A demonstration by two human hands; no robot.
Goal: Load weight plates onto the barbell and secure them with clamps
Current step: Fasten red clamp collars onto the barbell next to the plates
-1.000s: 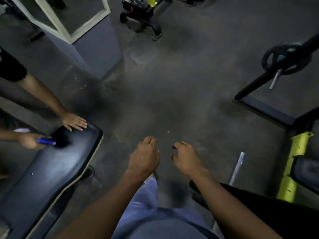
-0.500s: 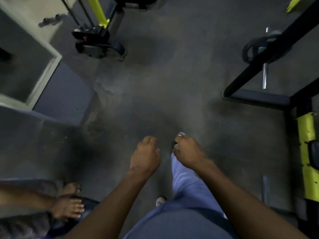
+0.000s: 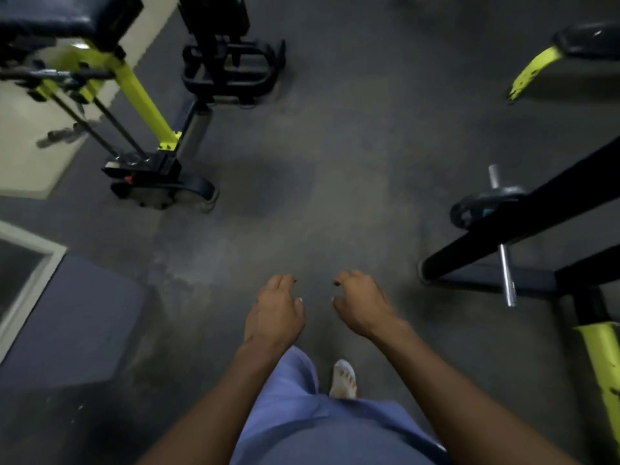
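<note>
Grey floor (image 3: 335,162) lies under both hands, the left hand (image 3: 273,312) and right hand (image 3: 364,303) loosely curled and grasping nothing. Well off to the right, a plate (image 3: 483,204) sits on a bar (image 3: 505,263) behind a black rack (image 3: 523,229), apart from both hands.

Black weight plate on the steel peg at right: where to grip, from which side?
Grip the weight plate by its exposed left rim, hands coming from the open floor on the left. The black frame beam crosses its right part, and the steel peg runs through its hub.
</note>
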